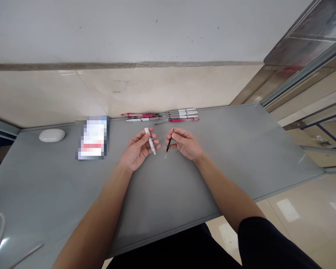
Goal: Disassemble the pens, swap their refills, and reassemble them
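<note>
Between the fingers and thumb of my left hand (133,153) is a white pen barrel (151,142), tilted, with a clear lower part. My right hand (189,145) pinches a thin black pen refill (168,145) with a yellowish section near its lower end. The two hands are a short way apart above the grey table, and the barrel and refill do not touch. Just beyond them lie red pens (141,115) and a white pen (138,120) on the left. On the right are several white pens (188,112) and a red pen (183,120). A small grey pen tip piece (158,123) lies between the groups.
The grey table (168,201) meets a tiled wall (170,87) at the back. To the left are a white rounded case (52,135) and a blurred-out flat device (93,138). A pale curved cable or bar (1,228) shows at lower left.
</note>
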Motion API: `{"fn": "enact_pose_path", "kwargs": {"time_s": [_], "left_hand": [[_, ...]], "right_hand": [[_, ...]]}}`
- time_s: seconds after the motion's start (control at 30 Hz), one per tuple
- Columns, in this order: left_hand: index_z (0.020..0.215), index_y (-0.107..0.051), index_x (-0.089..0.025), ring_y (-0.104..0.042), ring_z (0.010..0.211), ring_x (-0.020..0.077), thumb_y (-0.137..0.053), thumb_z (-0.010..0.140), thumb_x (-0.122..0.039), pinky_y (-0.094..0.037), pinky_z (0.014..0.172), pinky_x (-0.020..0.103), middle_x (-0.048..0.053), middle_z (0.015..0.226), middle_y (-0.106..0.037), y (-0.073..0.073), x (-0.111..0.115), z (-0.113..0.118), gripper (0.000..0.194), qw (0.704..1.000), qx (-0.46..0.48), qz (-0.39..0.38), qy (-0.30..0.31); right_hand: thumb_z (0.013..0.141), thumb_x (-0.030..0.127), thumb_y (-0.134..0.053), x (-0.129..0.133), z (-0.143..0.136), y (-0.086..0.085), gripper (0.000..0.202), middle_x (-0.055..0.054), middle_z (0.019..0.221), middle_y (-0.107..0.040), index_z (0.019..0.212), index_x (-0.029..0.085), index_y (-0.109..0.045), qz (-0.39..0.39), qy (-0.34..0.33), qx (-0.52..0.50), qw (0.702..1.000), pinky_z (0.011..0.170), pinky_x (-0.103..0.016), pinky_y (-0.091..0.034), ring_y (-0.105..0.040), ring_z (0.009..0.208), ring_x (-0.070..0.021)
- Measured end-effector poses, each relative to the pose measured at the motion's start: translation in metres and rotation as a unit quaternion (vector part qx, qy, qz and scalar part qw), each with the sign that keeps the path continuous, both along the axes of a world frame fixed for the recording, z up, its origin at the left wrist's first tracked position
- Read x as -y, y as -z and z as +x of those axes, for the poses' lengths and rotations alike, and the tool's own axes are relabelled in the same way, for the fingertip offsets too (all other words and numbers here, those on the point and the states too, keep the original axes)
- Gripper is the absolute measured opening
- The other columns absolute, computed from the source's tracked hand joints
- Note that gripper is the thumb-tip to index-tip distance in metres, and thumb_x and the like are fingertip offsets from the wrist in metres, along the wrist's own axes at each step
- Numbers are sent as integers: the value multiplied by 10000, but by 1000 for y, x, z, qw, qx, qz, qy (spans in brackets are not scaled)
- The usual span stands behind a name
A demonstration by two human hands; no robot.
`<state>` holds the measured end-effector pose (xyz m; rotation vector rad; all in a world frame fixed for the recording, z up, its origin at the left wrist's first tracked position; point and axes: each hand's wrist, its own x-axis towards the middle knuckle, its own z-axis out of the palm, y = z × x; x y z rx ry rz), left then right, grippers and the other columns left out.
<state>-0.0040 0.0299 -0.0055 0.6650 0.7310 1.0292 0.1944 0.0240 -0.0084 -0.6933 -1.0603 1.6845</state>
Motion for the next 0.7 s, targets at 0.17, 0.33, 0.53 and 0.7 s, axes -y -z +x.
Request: {"fn": "enact_pose_path", "kwargs": {"time_s": [0.17,0.33,0.53,0.7], "left_hand": [[1055,-683,-173,-663,801,139,-630,860,-176,-579,885,431,32,948,-667,0,1,0,203,1000,1,0,14],[1065,-680,-187,-676,848,163,-650,837,-159,-561,913,441,32,977,-677,1,2,-2,232,999,-3,17,31],[1054,-680,-200,-671,867,164,-688,800,-132,-546,935,470,25,982,-675,1,3,-2,262,999,-2,34,27],[1036,-671,-206,-665,839,148,-713,782,-134,-557,915,472,4,943,-666,1,3,-2,267,999,-3,37,12]], "right_hand": [[785,372,-688,0,0,-1,166,8,801,-566,873,231,-680,-8,16,18,1000,683,-291,-581,-574,762,-116],[746,404,-715,-1,-1,-1,216,8,857,-577,882,241,-674,-17,59,37,997,631,-262,-564,-578,722,-106],[731,410,-729,-1,-2,0,252,8,888,-592,909,243,-668,-32,101,39,994,639,-291,-569,-620,704,-114],[720,389,-744,-1,-3,0,240,15,859,-567,889,236,-669,-34,126,52,990,652,-305,-576,-628,705,-119]]}}
